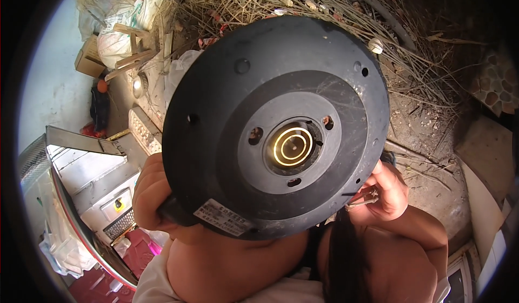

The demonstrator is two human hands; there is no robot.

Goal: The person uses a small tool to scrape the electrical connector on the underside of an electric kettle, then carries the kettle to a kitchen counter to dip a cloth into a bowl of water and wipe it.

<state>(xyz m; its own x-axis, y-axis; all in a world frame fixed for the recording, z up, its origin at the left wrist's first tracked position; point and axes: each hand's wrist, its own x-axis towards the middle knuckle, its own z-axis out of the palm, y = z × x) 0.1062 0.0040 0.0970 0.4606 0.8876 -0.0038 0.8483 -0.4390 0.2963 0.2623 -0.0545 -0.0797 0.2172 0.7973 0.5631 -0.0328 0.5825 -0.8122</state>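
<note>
A large black round appliance base (259, 59) is held up in front of me, tilted, with its underside toward the view. It has several small holes, a pale label (223, 217) near its lower left edge, and a recessed centre (293, 146) with bright gold rings. My left hand (152, 195) is closed round a dark handle-like part at the lower left rim. At the lower right rim, my right hand (386, 192) has its fingers curled against the edge. Thin metal pieces (367, 198) show at its fingers; their kind cannot be made out.
Dry twigs and straw (427, 81) lie across the floor ahead. White sacks (116, 40), wooden pieces (132, 54) and a cardboard box (89, 57) stand at the far left. An open metal-lined case or appliance (92, 168) is close on my left. My bare legs (232, 265) are below.
</note>
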